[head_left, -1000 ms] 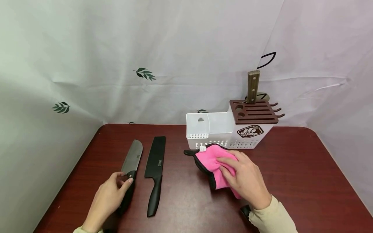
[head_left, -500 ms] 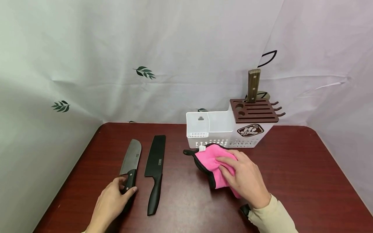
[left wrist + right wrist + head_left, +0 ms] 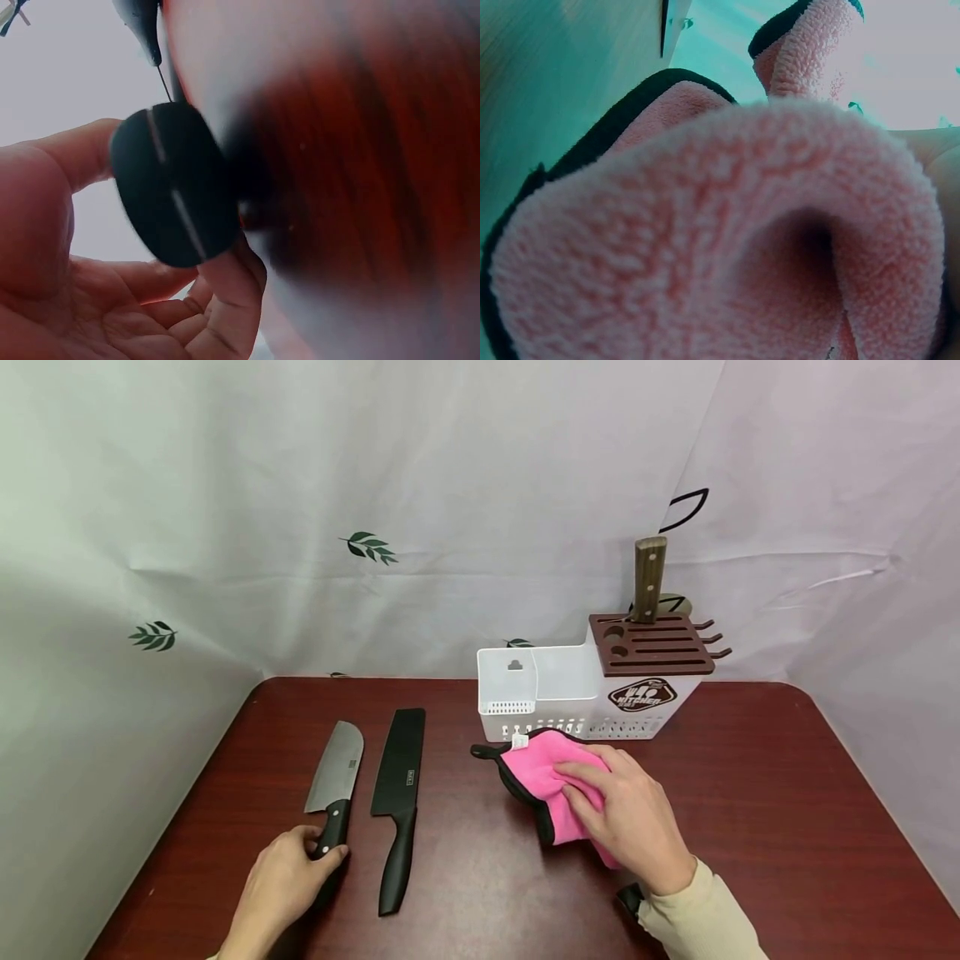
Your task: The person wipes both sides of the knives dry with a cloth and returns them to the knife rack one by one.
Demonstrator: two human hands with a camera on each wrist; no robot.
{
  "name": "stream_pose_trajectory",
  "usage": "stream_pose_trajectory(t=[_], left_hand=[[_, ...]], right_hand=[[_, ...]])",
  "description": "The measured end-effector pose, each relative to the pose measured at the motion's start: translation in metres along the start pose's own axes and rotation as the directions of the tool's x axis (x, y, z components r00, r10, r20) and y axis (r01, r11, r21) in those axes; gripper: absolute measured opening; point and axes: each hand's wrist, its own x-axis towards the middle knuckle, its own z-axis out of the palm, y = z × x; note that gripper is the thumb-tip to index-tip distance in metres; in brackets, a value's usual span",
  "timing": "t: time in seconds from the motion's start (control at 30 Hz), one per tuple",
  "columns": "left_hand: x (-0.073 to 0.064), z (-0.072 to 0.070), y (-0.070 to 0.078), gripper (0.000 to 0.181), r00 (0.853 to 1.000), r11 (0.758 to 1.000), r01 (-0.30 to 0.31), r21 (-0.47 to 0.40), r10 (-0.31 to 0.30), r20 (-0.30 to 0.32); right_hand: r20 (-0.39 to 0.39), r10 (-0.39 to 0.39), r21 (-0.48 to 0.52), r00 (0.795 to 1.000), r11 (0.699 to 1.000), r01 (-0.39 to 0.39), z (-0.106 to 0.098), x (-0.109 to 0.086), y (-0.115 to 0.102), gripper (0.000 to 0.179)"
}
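At the left of the head view, my left hand (image 3: 281,877) grips the black riveted handle of a silver-bladed kitchen knife (image 3: 336,768), thumb on one side and fingers on the other. The left wrist view shows the butt of the knife handle (image 3: 174,184) between thumb and fingers, close to the tabletop. To the right of it lies a black cleaver-shaped knife (image 3: 397,777), untouched. My right hand (image 3: 633,818) holds a bunched pink cloth (image 3: 551,777) with black edging. In the right wrist view the folded cloth (image 3: 667,225) fills most of the frame and hides the fingers.
Behind the cloth stands a white plastic knife holder (image 3: 540,693) with a brown slotted top (image 3: 652,647). A wooden-handled knife (image 3: 649,578) is upright in a slot, and hooks stick out at the right. A white curtain (image 3: 450,485) rises behind the reddish-brown table (image 3: 780,793).
My left hand has slid back along the knife handle towards the near edge, and the blade has shifted slightly left. The right hand and cloth have stayed in place.
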Motion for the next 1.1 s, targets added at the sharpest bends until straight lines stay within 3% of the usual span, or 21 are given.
stream_pose_trajectory(t=[0.2,0.5,1.1], left_hand=[[0.0,-0.003,-0.002,0.058,1.0,1.0,0.02,-0.021,-0.02,0.006],[-0.001,-0.008,-0.004,0.049,1.0,0.999,0.004,-0.036,-0.005,-0.026],[-0.006,-0.021,0.003,0.051,0.994,0.995,0.061,-0.083,-0.068,-0.081]], right_hand=[[-0.002,-0.002,-0.003,1.0,1.0,0.002,0.0,0.0,0.0,0.028],[-0.002,0.005,-0.008,1.0,1.0,-0.005,0.0,0.0,0.0,0.028],[0.014,0.017,-0.02,1.0,1.0,-0.017,-0.001,-0.001,0.0,0.028]])
